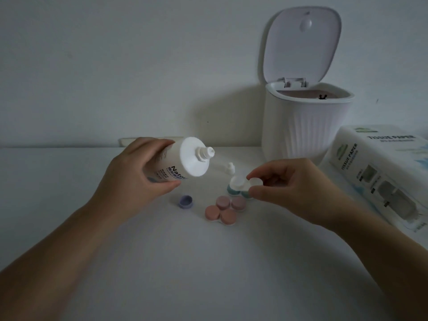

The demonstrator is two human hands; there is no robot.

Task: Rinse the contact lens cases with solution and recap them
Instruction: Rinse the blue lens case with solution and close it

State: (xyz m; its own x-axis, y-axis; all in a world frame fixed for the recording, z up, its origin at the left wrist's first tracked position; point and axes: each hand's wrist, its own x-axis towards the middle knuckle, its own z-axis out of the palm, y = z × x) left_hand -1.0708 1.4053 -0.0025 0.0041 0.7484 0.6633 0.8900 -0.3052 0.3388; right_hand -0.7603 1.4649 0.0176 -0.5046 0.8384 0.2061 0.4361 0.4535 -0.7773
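My left hand [136, 174] grips a white solution bottle [185, 158], uncapped and tilted so its nozzle points right. In my right hand [291, 184], thumb and forefinger pinch an open white lens case [246, 181] just above the table, its two wells uncovered. Right under it sits a case with teal caps [232, 192]. Two cases with pink caps [225, 210] lie side by side in front. A loose purple cap [185, 201] rests on the table to the left. The bottle's small white cap [230, 168] stands behind the cases.
A white ribbed bin [308, 126] with its lid flipped up stands at the back right. A pack of tissue paper [382, 174] lies along the right edge. The white table [208, 262] meets a pale wall behind.
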